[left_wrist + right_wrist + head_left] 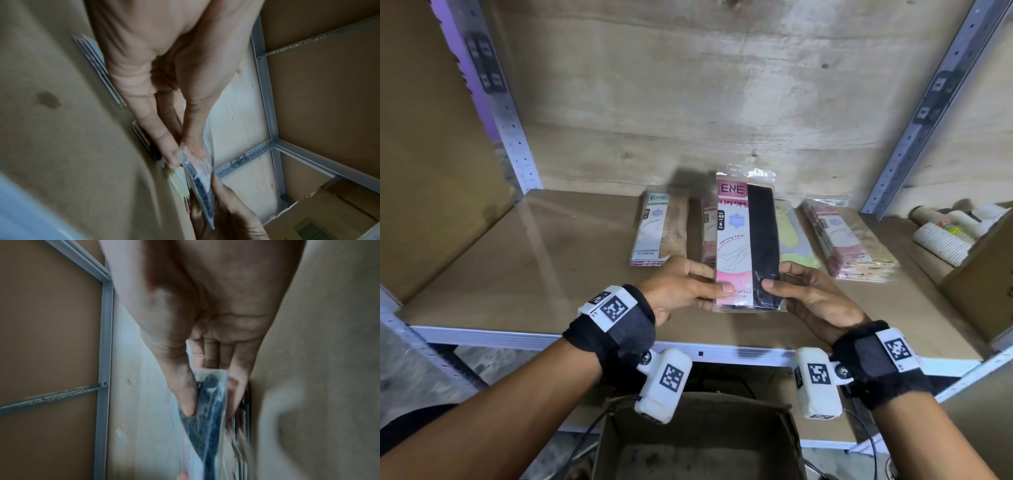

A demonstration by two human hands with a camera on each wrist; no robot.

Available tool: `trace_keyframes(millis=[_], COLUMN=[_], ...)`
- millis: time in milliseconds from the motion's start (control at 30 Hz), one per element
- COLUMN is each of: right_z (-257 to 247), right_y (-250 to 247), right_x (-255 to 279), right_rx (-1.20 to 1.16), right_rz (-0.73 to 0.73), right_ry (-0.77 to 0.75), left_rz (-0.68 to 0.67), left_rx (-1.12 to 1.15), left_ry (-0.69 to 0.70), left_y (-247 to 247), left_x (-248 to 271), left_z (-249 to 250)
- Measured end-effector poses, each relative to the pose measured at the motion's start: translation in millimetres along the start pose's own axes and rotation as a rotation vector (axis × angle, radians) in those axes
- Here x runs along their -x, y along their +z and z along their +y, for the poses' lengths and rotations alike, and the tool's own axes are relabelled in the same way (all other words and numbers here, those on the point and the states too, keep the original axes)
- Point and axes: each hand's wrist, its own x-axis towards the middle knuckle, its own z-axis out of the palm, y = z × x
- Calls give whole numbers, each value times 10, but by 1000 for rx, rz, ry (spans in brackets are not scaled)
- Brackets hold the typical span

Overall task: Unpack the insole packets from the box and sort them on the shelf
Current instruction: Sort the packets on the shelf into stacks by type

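Observation:
Both hands hold one clear packet point(746, 236) with a pink ENE card and a black insert, raised above the shelf point(551, 274). My left hand point(681, 284) pinches its lower left edge, thumb on the front. My right hand point(808, 291) pinches the lower right edge, thumb on the black part. The packet point(197, 177) shows edge-on in the left wrist view, and the right thumb presses the packet point(207, 408) in the right wrist view. Behind it lie a teal-card stack point(659, 233), a pink stack point(708, 229), a pale green stack point(794, 236) and a pink stack point(846, 243). The open cardboard box point(698, 442) stands below.
A carton with stacked paper cups point(945, 233) sits at the shelf's right end. Grey metal uprights point(510, 116) frame the bay on both sides. A plywood back wall point(705, 102) closes it. The left half of the shelf board is bare.

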Motion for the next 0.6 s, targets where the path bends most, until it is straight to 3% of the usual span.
trace_keyframes(millis=[300, 367, 500, 600], right_z=[-48, -105, -288, -435], right_y=[-137, -94, 100, 221], right_x=[27, -26, -256, -443], right_rx=[-79, -24, 171, 213], right_rz=[-71, -5, 286, 319], right_ry=[-57, -95, -230, -289], left_rz=[54, 64, 168, 270], left_rx=[21, 8, -8, -33], left_ry=[65, 85, 147, 163], left_y=[141, 96, -14, -121], left_x=[-81, -125, -269, -425], left_z=[14, 91, 314, 473])
